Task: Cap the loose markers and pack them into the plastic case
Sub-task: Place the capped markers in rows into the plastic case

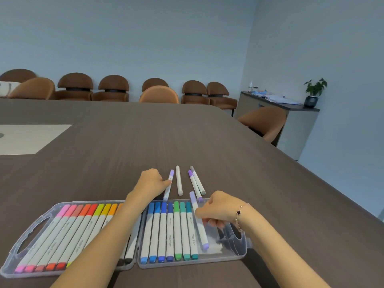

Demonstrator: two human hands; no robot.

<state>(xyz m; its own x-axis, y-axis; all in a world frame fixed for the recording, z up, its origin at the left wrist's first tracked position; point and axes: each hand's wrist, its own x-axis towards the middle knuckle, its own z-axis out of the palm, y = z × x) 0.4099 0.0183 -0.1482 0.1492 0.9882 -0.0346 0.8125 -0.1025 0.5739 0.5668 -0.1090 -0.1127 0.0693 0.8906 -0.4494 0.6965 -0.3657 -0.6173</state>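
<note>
**Inspector A:** Position of the right hand (216,208)?

**Inspector B:** Over the right half of the open clear plastic case (232,256). Its fingers are curled round a white-barrelled marker with lilac caps (199,221), gripped at mid-barrel. The barrel's long axis runs from about 11 o'clock at the far end to 5 o'clock at the near end. Its near cap is down inside the case, just beside the teal marker (190,231) at the end of the blue-green row.

**Inspector A:** And the left hand (151,181)?

**Inspector B:** Beyond the case's far edge. Fingers curled; the fingertips touch or pinch a second white marker with a lilac cap (168,187), which lies on the dark wood-grain table (104,163). That marker lies at 3 o'clock from the knuckles, axis roughly 12 to 6 o'clock. A full grip cannot be confirmed.

**Inspector A:** Remaining loose items?

**Inspector B:** A plain white marker (178,180) just right of it, then a pair, one purple-capped (194,185) and one grey-capped (198,181), touching, at about 1 o'clock from the left hand.

**Inspector A:** Judgement on the coming move?

**Inspector B:** The held marker is skewed to the packed row. It likely needs turning toward 12 o'clock to seat in the vacant slot. The left hand is nearer the loose ones.
</note>
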